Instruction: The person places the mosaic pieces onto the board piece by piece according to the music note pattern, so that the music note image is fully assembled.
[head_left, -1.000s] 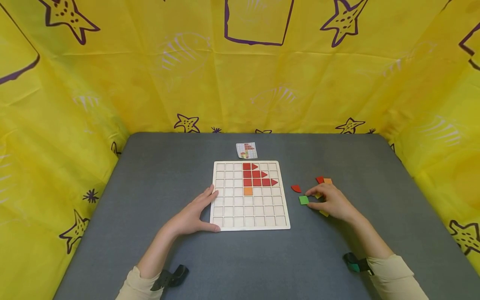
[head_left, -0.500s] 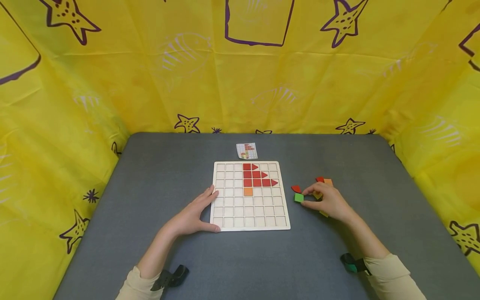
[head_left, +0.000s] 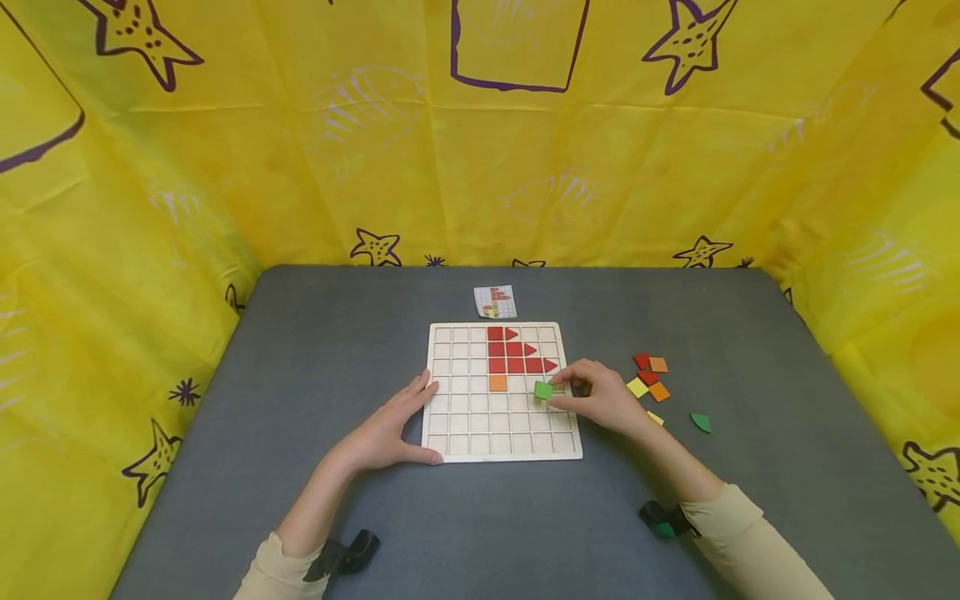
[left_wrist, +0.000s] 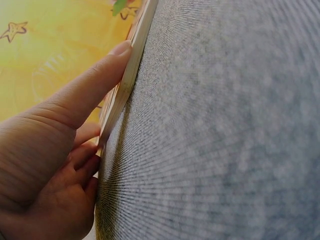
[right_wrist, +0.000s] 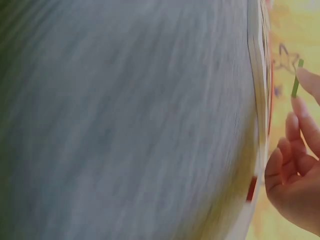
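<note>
A pale wooden grid board (head_left: 457, 423) lies on the table. Red squares and triangles (head_left: 514, 349) fill parts of its upper rows, with one orange square (head_left: 498, 382) below them. My right hand (head_left: 606, 402) pinches a green square tile (head_left: 543, 390) between thumb and fingertip, over the board's right side. Edge-on, that tile (right_wrist: 298, 77) appears raised in the right wrist view. My left hand (head_left: 384, 432) rests its straight fingers against the board's left edge, its thumb at the near left corner. In the left wrist view the thumb (left_wrist: 95, 87) lies along the board's edge.
Right of the board lie several loose tiles: red (head_left: 648, 378), orange (head_left: 658, 392) and yellow (head_left: 637, 387). A green rounded piece (head_left: 701, 422) sits further right. A small printed pattern card (head_left: 495, 302) lies behind the board. Yellow patterned cloth (head_left: 480, 167) surrounds the grey table (head_left: 337, 333).
My right hand has lifted the green square tile off the table and carried it left over the board, uncovering the loose tiles. The left hand stays in place.
</note>
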